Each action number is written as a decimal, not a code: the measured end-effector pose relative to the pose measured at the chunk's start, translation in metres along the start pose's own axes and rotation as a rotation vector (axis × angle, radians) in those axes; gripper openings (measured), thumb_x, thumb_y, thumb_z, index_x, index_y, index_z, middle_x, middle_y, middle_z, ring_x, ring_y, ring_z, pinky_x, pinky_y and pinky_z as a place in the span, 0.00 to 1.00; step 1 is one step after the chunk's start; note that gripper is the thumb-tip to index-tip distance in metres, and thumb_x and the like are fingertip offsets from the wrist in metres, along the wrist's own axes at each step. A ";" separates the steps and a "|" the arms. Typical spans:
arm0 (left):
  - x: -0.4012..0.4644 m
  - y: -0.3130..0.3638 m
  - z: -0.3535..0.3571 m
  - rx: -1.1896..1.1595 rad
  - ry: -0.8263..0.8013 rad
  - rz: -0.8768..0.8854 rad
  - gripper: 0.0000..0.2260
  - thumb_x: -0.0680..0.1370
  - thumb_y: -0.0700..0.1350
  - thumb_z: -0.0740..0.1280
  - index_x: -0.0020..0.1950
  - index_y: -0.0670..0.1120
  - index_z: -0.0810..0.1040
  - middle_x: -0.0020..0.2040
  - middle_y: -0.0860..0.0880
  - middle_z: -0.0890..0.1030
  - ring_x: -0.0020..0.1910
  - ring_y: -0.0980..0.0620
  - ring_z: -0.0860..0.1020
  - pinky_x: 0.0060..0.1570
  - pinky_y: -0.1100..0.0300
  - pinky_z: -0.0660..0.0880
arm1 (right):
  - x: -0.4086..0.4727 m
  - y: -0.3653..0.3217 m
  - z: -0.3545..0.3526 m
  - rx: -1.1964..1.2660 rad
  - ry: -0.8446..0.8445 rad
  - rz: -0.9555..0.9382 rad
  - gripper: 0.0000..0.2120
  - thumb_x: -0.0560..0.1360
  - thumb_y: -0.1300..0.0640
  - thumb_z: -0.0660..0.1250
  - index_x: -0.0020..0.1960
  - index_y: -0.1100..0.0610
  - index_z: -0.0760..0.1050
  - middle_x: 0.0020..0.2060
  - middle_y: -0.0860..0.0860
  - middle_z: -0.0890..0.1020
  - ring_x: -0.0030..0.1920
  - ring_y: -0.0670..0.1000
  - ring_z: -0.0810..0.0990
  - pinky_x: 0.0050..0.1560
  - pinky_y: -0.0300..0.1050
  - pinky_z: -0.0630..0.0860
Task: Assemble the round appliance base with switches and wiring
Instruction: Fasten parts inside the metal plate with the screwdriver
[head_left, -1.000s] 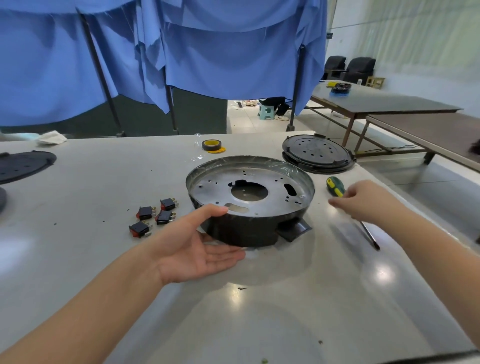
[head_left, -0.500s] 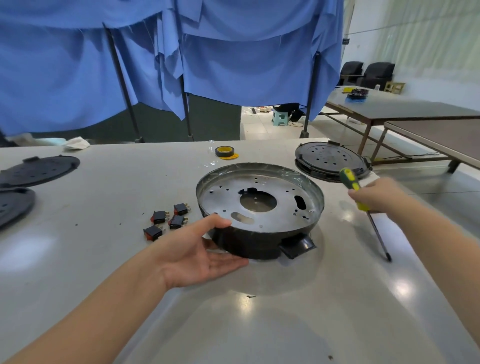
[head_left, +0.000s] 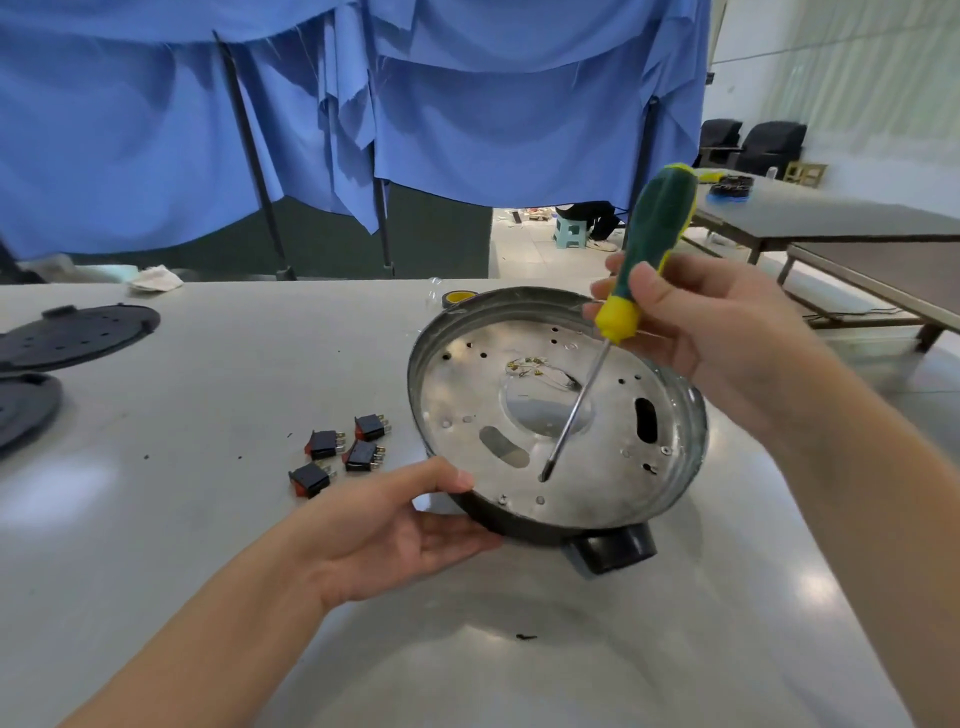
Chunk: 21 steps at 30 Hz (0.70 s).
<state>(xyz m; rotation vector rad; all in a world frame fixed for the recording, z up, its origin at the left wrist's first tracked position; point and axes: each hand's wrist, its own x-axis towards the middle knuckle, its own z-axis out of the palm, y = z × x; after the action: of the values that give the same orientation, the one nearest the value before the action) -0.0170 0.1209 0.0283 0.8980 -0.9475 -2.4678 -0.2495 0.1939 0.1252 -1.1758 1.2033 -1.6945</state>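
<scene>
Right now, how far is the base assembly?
Early stage. Done: little that shows. In hand: the left hand tilts the round base while the right hand aims the screwdriver inside. Left: four switches lie loose on the table.

This looks like a workshop, a big plain room where people put machines together. The long grey table (head_left: 182, 519) holds loose parts. Four small switches (head_left: 340, 454) lie just left of the left fingers (head_left: 457, 540). Two black round lids (head_left: 78, 338) sit far to the left of them. A roll of tape (head_left: 457, 298) lies past the right fingers (head_left: 602, 312), at the far edge. Blue cloth (head_left: 467, 114) hangs on poles behind the table like a wall. More long tables (head_left: 831, 218) and dark chairs (head_left: 769, 140) stand far off to the right.
</scene>
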 end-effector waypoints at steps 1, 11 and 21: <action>-0.001 0.000 -0.001 0.010 -0.007 0.005 0.35 0.61 0.33 0.74 0.67 0.35 0.72 0.59 0.32 0.79 0.57 0.32 0.79 0.52 0.44 0.79 | -0.002 0.005 0.006 -0.014 -0.026 -0.039 0.12 0.72 0.58 0.65 0.54 0.59 0.76 0.43 0.52 0.86 0.47 0.53 0.85 0.43 0.40 0.81; -0.004 -0.005 -0.004 -0.010 -0.023 -0.013 0.38 0.59 0.34 0.75 0.68 0.35 0.70 0.58 0.31 0.79 0.57 0.31 0.78 0.49 0.47 0.81 | -0.003 0.023 0.021 0.013 -0.199 -0.191 0.13 0.78 0.60 0.57 0.61 0.58 0.72 0.48 0.53 0.85 0.55 0.55 0.83 0.55 0.45 0.78; -0.007 -0.005 -0.003 -0.019 -0.038 -0.038 0.41 0.61 0.36 0.75 0.72 0.35 0.65 0.59 0.29 0.78 0.58 0.32 0.78 0.53 0.45 0.79 | -0.009 0.028 0.032 -0.081 -0.273 -0.247 0.12 0.80 0.63 0.55 0.60 0.56 0.72 0.48 0.51 0.85 0.55 0.53 0.83 0.55 0.44 0.78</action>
<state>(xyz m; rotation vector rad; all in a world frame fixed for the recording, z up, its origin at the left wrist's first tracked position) -0.0101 0.1271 0.0258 0.8742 -0.9260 -2.5300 -0.2146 0.1853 0.1004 -1.6030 0.9977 -1.6053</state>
